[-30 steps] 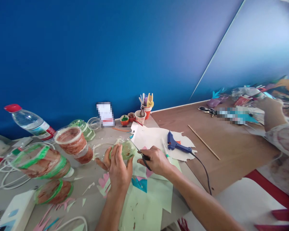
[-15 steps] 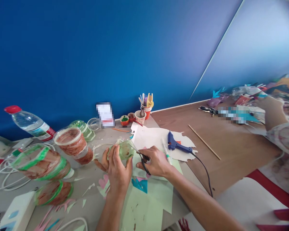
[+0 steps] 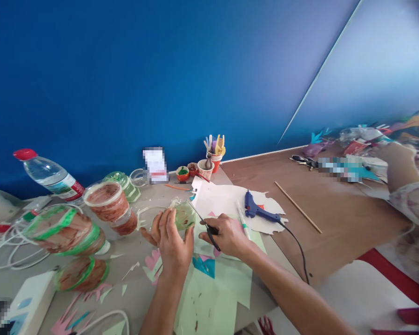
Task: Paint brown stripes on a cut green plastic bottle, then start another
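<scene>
"What's worrying you on that counter (image 3: 136,298)?"

"The glue gun (image 3: 252,208): its cord (image 3: 302,256) is running to the near edge, so a snag could be dragging it. Then the cup (image 3: 185,216), sitting between the back and near edges: the left hand (image 3: 176,244) is holding it with curled fingers, and a hard squeeze could be buckling it."

"And the scissors (image 3: 213,231)?"

"The right hand's fingers (image 3: 206,237) are gripping them. The blades are lying close to the cup; a slip could be nicking the left fingers."

"Textures?"

"The counter is looking smooth, the white sheet (image 3: 223,195) is showing ragged edges, the cup is looking round, translucent, brown-smeared."
</scene>
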`<state>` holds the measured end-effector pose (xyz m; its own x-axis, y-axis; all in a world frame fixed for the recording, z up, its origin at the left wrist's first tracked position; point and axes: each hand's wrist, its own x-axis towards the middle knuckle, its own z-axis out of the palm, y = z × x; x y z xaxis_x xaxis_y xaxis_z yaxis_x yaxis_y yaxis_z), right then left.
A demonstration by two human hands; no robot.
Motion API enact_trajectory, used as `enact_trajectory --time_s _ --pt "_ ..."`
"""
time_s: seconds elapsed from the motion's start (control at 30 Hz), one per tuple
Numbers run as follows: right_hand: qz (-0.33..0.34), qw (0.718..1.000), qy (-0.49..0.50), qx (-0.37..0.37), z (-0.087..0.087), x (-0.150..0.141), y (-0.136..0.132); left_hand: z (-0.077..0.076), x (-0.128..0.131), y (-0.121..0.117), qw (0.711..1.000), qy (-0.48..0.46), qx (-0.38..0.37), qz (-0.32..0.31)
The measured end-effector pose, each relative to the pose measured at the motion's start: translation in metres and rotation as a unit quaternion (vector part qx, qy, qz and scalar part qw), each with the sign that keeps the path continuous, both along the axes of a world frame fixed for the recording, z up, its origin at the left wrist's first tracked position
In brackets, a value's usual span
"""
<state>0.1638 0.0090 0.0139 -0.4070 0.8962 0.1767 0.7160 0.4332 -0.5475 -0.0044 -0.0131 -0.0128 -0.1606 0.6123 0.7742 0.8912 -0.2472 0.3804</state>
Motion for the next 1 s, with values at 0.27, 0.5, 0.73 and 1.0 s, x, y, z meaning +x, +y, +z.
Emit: enact_trajectory --time_s 0.27,0.5,0.73,1.0 --pt "-0.006 1.0 -0.011 -0.005 0.005 -0.002 -0.001 -0.002 -0.001 0.001 1.0 -0.015 -0.015 -0.011" --pt "-0.012 1.0 -0.014 -0.006 0.005 -0.002 -0.001 0.001 -0.002 0.001 0.999 -0.032 -0.027 -0.014" --pt "0.0 1.0 0.0 0.007 -0.001 0.005 0.009 0.003 0.009 -0.003 0.999 0.011 -0.041 -0.034" --pt "-0.024 1.0 -0.01 -0.005 0.003 0.007 0.004 0.004 0.007 -0.004 0.999 -0.004 -0.041 -0.035"
